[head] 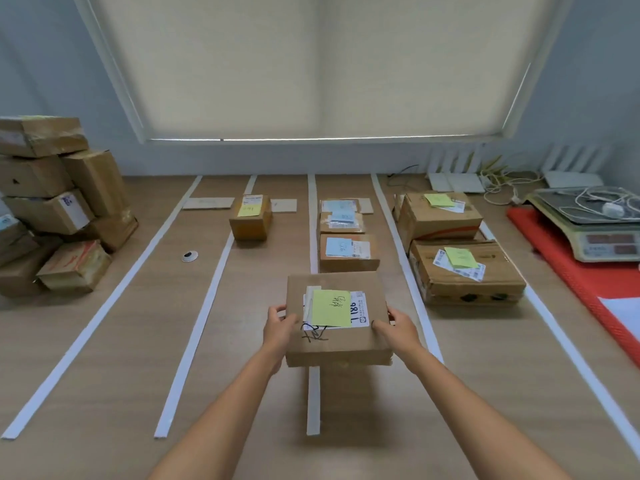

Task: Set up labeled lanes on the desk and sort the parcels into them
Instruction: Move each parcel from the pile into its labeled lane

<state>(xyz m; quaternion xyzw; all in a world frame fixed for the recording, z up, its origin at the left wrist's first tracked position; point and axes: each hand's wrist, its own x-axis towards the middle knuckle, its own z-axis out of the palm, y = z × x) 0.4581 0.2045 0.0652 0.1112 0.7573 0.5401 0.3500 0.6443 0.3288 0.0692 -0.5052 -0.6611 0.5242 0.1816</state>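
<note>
Since the label has to be readable before I pick a lane, I'm holding the parcel (pixel 337 320) flat above the worktop (pixel 104 375), over a tape strip (pixel 313 400). Left hand (pixel 278 327) and right hand (pixel 398 329) have fingers curled round its sides. Yellow note (pixel 330 308) probably matches a lane; writing's too blurry.

Parcel (pixel 337 320) held above desk (pixel 104 375), over a tape strip (pixel 313 400); stacked boxes (pixel 52 202) far left; scale (pixel 595 223) far right.

Left hand (pixel 278 329) and right hand (pixel 398 329) grip a parcel (pixel 336 344) above the worktop (pixel 104 375); unsorted boxes (pixel 62 202) are stacked at ten o'clock, a scale (pixel 595 233) sits at two.
</note>
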